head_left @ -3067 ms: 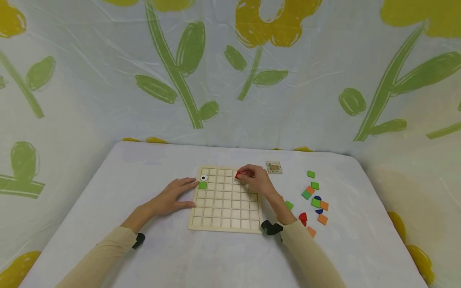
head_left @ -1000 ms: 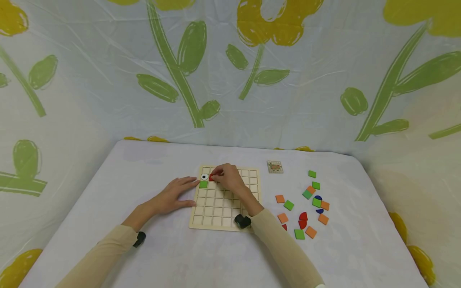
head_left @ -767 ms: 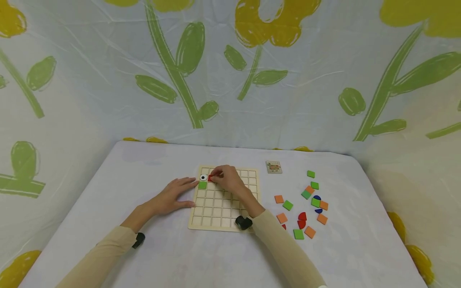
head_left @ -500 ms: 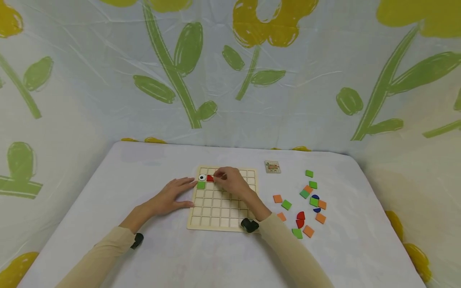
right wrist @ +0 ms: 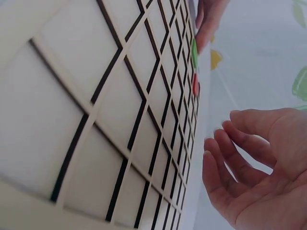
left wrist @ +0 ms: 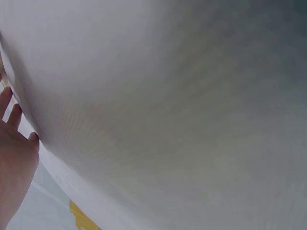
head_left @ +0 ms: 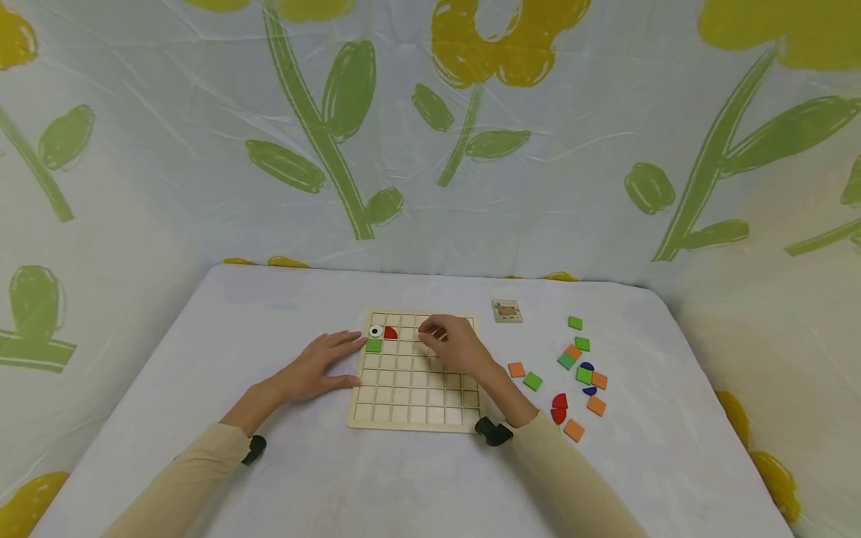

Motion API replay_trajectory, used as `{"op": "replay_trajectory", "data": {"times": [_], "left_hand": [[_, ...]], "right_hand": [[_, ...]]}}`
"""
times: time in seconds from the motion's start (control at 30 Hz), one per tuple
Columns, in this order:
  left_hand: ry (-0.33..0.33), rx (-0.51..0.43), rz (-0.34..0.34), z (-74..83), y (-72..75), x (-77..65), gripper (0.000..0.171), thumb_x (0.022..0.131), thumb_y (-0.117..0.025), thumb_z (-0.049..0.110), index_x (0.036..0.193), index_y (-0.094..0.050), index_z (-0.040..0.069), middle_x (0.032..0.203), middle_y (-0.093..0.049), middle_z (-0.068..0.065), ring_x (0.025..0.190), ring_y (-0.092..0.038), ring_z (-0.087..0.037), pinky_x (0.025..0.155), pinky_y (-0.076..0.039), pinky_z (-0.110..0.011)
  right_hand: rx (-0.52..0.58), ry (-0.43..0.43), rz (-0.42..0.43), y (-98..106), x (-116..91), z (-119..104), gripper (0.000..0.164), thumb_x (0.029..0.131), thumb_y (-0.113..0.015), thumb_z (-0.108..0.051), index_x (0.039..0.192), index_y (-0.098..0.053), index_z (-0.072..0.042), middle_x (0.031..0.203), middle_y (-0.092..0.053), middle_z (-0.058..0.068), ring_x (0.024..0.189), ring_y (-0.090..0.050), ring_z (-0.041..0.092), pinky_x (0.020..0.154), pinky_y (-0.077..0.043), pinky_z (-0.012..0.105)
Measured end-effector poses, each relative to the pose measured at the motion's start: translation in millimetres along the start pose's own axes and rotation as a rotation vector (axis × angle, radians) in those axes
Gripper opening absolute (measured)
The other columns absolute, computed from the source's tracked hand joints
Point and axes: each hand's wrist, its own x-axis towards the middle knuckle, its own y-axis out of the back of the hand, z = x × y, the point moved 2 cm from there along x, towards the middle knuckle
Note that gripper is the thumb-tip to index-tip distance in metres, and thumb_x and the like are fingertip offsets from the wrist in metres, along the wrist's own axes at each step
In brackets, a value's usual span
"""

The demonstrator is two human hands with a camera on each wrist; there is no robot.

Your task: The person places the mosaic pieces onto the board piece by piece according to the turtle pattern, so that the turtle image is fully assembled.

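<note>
A wooden grid board (head_left: pixel 410 427) lies on the white table. In its upper left cells are a round eye tile (head_left: pixel 376 331), a green square tile (head_left: pixel 373 345) below it, and a red quarter-circle tile (head_left: pixel 390 333) to the right of the eye. My left hand (head_left: pixel 323 366) rests with spread fingers at the board's left edge. Over the upper right part of the board is my right hand (head_left: pixel 457 344), its fingers loosely bent and holding nothing. The right wrist view shows the gap between thumb and fingers of that right hand (right wrist: pixel 259 167), away from the red tile (right wrist: pixel 195 85).
A small picture card (head_left: pixel 507 311) lies beyond the board's upper right corner. Right of the board are scattered several tiles: green squares (head_left: pixel 575 323), orange squares (head_left: pixel 596 406), red quarter-circles (head_left: pixel 560 401) and blue half-rounds (head_left: pixel 590 391). A flowered cloth wall (head_left: pixel 417 209) stands behind the table.
My right hand carried the red tile leftward across the board, set it beside the eye tile and let go. It has since drawn back to the right. The left hand stayed put.
</note>
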Motion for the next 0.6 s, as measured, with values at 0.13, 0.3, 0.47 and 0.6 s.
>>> {"op": "replay_trajectory", "data": {"times": [0.13, 0.3, 0.47, 0.6], "left_hand": [[-0.002, 0.000, 0.003, -0.2, -1.3, -0.1, 0.078, 0.094, -0.074, 0.046, 0.157, -0.044, 0.011, 0.162, -0.039, -0.014, 0.151, -0.029, -0.038, 0.121, -0.013, -0.065], [0.014, -0.002, -0.011, 1.0, -1.6, 0.3, 0.079, 0.094, -0.073, 0.048, 0.158, -0.043, 0.012, 0.163, -0.038, -0.013, 0.152, -0.028, -0.037, 0.122, -0.011, -0.063], [0.020, -0.005, -0.015, 1.8, -0.6, 1.0, 0.080, 0.094, -0.073, 0.047, 0.158, -0.043, 0.011, 0.163, -0.038, -0.013, 0.152, -0.027, -0.037, 0.123, -0.010, -0.063], [0.027, -0.006, -0.013, 2.3, -0.1, 0.4, 0.080, 0.093, -0.075, 0.045, 0.158, -0.042, 0.011, 0.163, -0.038, -0.013, 0.152, -0.028, -0.037, 0.123, -0.010, -0.063]], "right_hand": [[-0.010, 0.004, 0.019, 8.3, -9.8, 5.2, 0.016, 0.101, -0.067, -0.010, 0.111, -0.073, 0.001, 0.104, -0.073, 0.010, 0.093, -0.069, 0.025, 0.082, -0.058, 0.036], [-0.018, -0.017, 0.049, 18.2, -22.4, 12.7, 0.015, 0.100, -0.068, -0.011, 0.110, -0.073, 0.000, 0.103, -0.073, 0.008, 0.094, -0.068, 0.022, 0.085, -0.058, 0.036], [-0.028, -0.043, 0.087, 31.1, -36.2, 17.9, 0.013, 0.099, -0.069, -0.011, 0.107, -0.074, -0.002, 0.100, -0.073, 0.006, 0.091, -0.069, 0.022, 0.083, -0.058, 0.037], [-0.030, -0.057, 0.112, 40.7, -46.9, 24.5, 0.012, 0.099, -0.070, -0.011, 0.107, -0.074, -0.003, 0.099, -0.073, 0.005, 0.090, -0.069, 0.023, 0.084, -0.058, 0.038]]}}
